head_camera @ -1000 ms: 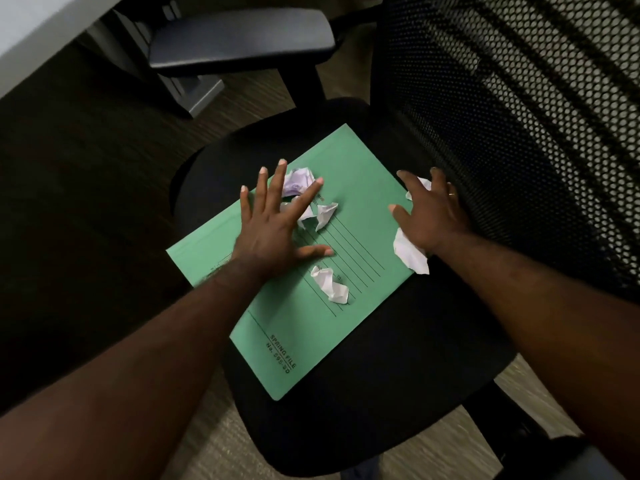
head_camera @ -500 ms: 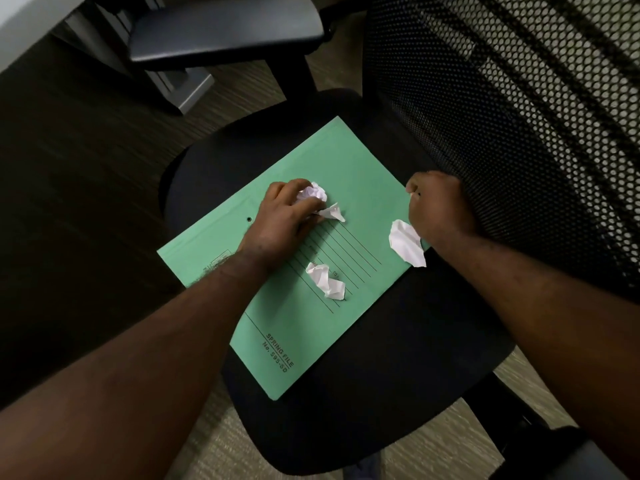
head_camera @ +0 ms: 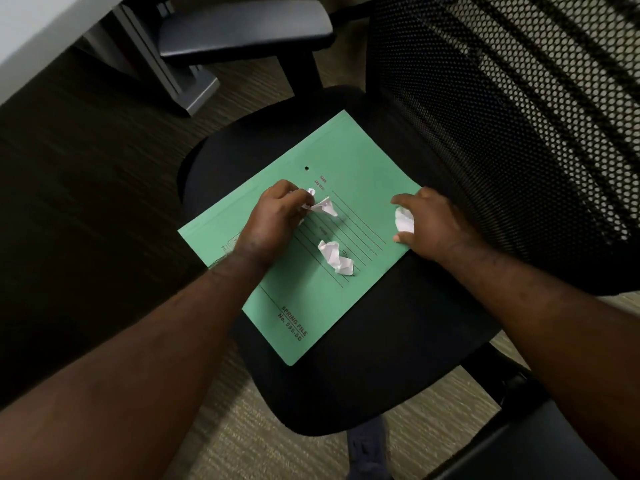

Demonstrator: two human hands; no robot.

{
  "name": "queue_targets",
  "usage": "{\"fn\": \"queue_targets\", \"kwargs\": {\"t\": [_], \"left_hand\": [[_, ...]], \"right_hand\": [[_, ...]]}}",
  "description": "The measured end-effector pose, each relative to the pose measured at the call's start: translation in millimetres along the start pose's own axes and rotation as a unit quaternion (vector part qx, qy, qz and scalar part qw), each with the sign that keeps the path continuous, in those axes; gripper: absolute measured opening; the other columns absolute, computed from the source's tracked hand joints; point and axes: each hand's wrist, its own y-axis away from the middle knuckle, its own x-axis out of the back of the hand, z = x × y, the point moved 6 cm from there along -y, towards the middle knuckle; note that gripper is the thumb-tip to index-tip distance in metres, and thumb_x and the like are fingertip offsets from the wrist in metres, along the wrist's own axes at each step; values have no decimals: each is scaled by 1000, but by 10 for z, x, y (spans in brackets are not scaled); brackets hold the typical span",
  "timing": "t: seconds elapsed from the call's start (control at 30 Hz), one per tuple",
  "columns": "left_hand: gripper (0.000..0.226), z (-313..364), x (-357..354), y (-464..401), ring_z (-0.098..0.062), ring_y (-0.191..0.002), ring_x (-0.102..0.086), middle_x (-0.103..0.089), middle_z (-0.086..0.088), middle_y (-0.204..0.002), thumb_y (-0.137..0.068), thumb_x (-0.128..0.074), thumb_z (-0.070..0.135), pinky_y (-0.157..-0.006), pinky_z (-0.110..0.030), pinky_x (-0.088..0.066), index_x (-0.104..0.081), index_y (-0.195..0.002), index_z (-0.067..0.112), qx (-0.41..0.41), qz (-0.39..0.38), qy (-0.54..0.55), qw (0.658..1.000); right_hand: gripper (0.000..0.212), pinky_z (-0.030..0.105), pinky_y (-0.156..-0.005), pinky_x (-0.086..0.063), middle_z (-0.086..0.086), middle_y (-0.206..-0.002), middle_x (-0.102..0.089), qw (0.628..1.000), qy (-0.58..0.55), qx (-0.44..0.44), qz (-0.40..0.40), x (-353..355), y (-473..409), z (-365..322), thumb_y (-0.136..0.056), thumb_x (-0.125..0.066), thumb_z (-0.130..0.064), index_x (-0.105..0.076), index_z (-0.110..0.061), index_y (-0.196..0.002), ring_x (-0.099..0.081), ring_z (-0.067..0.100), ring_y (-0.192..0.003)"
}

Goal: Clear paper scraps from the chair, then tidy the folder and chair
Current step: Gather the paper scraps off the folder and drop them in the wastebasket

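Dark carpet and a paler floor strip surround a black office chair (head_camera: 363, 341); its mesh back fills the upper right of the frame and one armrest (head_camera: 242, 26) sits at top centre. A pale desk edge (head_camera: 31, 32) cuts the upper left corner.

Green folder (head_camera: 311, 299) lies flat on the seat, long axis running from lower centre up toward the mesh back, printed corner nearest the camera.

Left hand (head_camera: 273, 216), centre frame: fingers curled, gripping a crumpled scrap (head_camera: 323, 206) that sticks out toward the right of the fist. More paper may be inside the fist; cannot tell.

Right hand (head_camera: 433, 223), at the folder's right edge: fingers bent around a white wad (head_camera: 404, 220), thumb below it. Reads as a grip closing on the wad.

One loose scrap (head_camera: 336, 257) lies untouched on the folder's ruled lines, between the two hands and slightly lower in the frame. Its long axis runs diagonally, upper left to lower right.

Judgement: the loose scrap is the next target. It lies just to the lower right of the left hand and further from the right, so the left is nearer, though already loaded. Folder and chair tidying not yet begun.
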Motion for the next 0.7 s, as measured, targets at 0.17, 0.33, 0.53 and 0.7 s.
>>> {"fn": "queue_targets", "kwargs": {"t": [0.17, 0.33, 0.53, 0.7], "left_hand": [[13, 83, 129, 128, -20, -86, -53, -60, -17, -97, -85, -65, -2, -72, -25, -40, -68, -98, 0, -11, 26, 3, 1000], [13, 34, 249, 303, -22, -88, -57, -60, -15, -99, -86, -65, 1, -73, -27, -46, -67, -98, 1, 1, 30, 7, 1000], [14, -88, 430, 525, -22, -91, -57, -60, -15, -101, -85, -65, 0, -74, -23, -41, -68, -99, 2, 21, 31, -7, 999], [15, -147, 567, 708, -21, -92, -57, -61, -16, -100, -84, -66, -3, -77, -12, -37, -68, -99, 0, 46, 39, -1, 998]], "right_hand": [[36, 36, -84, -52, 14, -107, -63, 999, 12, 6, 47, -65, 105, -119, -83, -63, 5, -67, -11, -115, -60, 31, -100], [28, 34, -72, -52, 12, -97, -65, 994, -36, 25, 99, -29, 190, -358, -84, -61, 4, -63, -14, -106, -62, 32, -87], [84, 29, -73, -43, -3, -103, -48, 992, -25, 120, -20, -70, 307, -742, -81, -64, 9, -33, -39, -143, -52, 13, -79], [55, 41, -85, -51, -1, -143, -37, 976, 40, 148, -157, -261, 499, -925, -93, -47, -27, -32, -41, -143, -55, 21, -102]]}}
